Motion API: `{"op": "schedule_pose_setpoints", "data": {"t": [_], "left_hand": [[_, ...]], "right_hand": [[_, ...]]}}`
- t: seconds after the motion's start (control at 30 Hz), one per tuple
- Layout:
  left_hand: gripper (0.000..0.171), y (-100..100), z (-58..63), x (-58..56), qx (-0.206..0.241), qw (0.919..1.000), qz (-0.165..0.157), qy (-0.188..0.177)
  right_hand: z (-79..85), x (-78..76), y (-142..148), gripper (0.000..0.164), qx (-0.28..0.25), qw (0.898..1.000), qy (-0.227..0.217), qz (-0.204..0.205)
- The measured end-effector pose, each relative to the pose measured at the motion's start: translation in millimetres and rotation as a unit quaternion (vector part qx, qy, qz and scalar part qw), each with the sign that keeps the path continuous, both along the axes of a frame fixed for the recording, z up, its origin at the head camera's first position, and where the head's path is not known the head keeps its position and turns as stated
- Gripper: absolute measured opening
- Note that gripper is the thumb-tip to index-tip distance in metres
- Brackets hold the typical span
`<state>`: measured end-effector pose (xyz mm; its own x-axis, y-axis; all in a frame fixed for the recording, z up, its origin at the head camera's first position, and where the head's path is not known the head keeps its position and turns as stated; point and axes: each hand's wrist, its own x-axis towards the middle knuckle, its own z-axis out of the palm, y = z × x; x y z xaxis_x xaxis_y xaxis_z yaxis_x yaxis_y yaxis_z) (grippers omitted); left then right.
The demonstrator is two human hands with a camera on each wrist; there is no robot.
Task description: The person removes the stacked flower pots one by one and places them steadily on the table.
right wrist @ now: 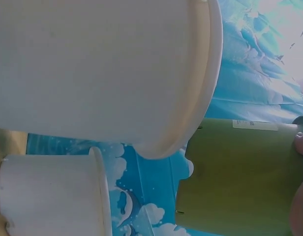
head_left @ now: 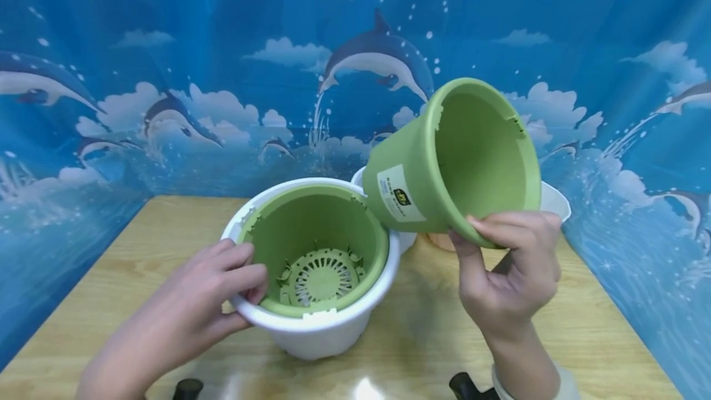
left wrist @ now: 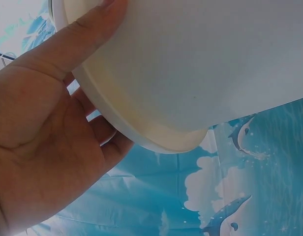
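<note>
A white flowerpot (head_left: 322, 341) stands tilted on the table, its opening toward me, with a green flowerpot (head_left: 294, 221) nested inside. Slots pierce the green pot's base. My left hand (head_left: 222, 283) grips the white pot's near-left rim, fingers over the edge; in the left wrist view, the thumb lies along the white outer wall (left wrist: 200, 64). Raised to the right is a second green flowerpot (head_left: 400, 159), tipped on its side and bearing a white label (head_left: 401, 195). My right hand (head_left: 508, 267) pinches its lower rim between thumb and fingers.
Partly hidden behind the pots are more white containers, including a rim (head_left: 555, 200) at the right. A white pot (right wrist: 50, 196) shows in the right wrist view. Two black objects (head_left: 187, 389) stand at the near edge. A dolphin-print curtain (head_left: 222, 23) surrounds the wooden table (head_left: 422, 338).
</note>
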<state>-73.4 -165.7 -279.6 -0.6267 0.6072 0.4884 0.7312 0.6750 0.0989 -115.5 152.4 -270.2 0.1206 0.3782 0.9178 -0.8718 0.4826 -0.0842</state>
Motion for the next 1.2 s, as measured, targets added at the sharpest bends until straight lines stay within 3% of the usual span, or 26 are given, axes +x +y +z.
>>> {"op": "schedule_pose_setpoints", "data": {"t": [0.7,1.2], "left_hand": [[0.046,0,2.4,-0.3,-0.008,1.0000,0.003,-0.001],[0.047,0,0.8,-2.0,-0.001,1.0000,-0.004,0.002]], "right_hand": [[-6.3,14.6,30,0.036,0.017,0.999,-0.006,-0.036],[-18.6,20.0,56,0.037,0.092,0.990,-0.085,-0.058]]}}
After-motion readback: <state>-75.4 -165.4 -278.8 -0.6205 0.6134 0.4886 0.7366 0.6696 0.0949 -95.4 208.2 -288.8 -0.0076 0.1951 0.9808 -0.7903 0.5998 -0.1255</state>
